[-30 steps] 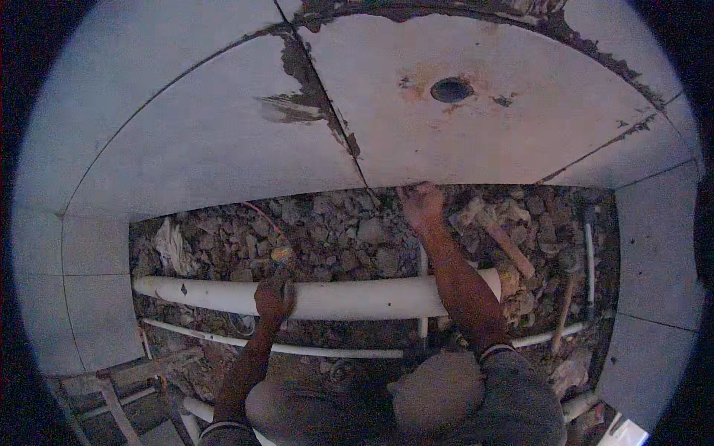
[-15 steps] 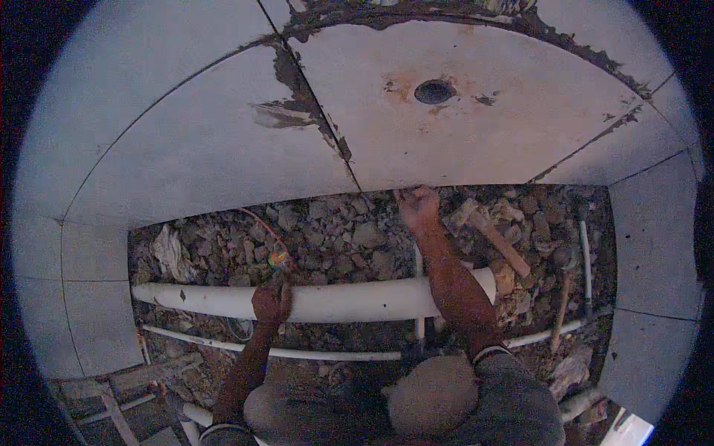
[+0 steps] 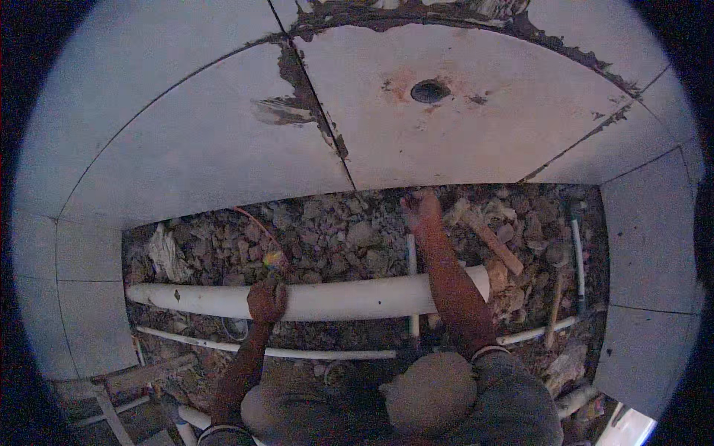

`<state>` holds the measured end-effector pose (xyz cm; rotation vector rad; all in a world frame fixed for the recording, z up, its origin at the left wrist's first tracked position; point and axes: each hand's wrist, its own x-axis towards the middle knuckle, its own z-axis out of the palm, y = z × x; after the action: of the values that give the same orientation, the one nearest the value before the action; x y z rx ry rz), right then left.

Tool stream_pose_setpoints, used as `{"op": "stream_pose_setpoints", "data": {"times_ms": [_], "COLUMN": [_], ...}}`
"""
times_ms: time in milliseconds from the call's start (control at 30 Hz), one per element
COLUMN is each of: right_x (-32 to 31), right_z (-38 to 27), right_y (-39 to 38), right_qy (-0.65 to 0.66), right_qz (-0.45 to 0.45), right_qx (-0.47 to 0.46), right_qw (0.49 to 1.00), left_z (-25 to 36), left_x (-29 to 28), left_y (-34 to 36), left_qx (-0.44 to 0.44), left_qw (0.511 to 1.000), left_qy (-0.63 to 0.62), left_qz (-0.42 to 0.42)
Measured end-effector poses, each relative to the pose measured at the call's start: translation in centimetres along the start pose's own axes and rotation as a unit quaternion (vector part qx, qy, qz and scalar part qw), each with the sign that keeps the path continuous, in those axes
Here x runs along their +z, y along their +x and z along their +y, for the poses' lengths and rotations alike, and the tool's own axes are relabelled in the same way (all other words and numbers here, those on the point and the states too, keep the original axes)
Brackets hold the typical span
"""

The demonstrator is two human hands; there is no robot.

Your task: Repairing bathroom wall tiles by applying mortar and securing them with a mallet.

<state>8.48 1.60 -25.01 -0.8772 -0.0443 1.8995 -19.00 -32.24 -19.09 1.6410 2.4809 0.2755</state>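
Note:
My left hand (image 3: 266, 299) is closed, its fist over the thick white pipe (image 3: 349, 299). What its fingers hold is dark and too small to make out. Just beyond its knuckles lies a small multicoloured thing (image 3: 274, 260), from which a thin orange cord (image 3: 254, 220) runs toward the wall. My right arm reaches across the same pipe. At its end my right hand (image 3: 422, 211) is by the lower edge of the tiled wall (image 3: 446, 149), above the rubble (image 3: 364, 234). Blur hides how its fingers are set and whether they hold anything.
A thin white pipe (image 3: 312, 354) runs along the near side, and an upright one (image 3: 579, 256) stands at the right. Wood pieces (image 3: 497, 247) lie right of my right hand. A wooden frame (image 3: 111, 405) sits at lower left. The wall has a round hole (image 3: 431, 91).
The view has shifted slightly. My right hand has drawn a little down from the wall's lower edge. My left hand stays on the thick pipe.

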Motion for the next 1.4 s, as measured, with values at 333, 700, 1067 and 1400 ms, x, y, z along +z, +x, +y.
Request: {"op": "stream_pose_setpoints", "data": {"times_ms": [333,700,1067,1400], "right_x": [-9.2,-0.4,-5.9,-1.9], "right_z": [-3.8,-0.2,-0.1,-1.3], "right_y": [5.6,0.7,5.7,2.7], "right_qy": [-0.425,0.089,-0.530,0.097], "right_qz": [-0.041,-0.018,-0.055,-0.102], "right_qx": [-0.326,-0.041,-0.278,-0.018], "right_qw": [0.843,0.995,0.799,0.990], "left_z": [3.3,-1.0,0.6,-2.2], "left_x": [1.7,1.1,1.1,1.9], "left_y": [1.1,-0.7,0.6,-0.2], "left_qx": [0.036,-0.008,0.108,0.079], "left_qw": [0.990,0.996,0.988,0.995], "left_qy": [-0.042,-0.062,-0.029,0.018], "left_qz": [0.130,0.057,0.110,0.057]}}
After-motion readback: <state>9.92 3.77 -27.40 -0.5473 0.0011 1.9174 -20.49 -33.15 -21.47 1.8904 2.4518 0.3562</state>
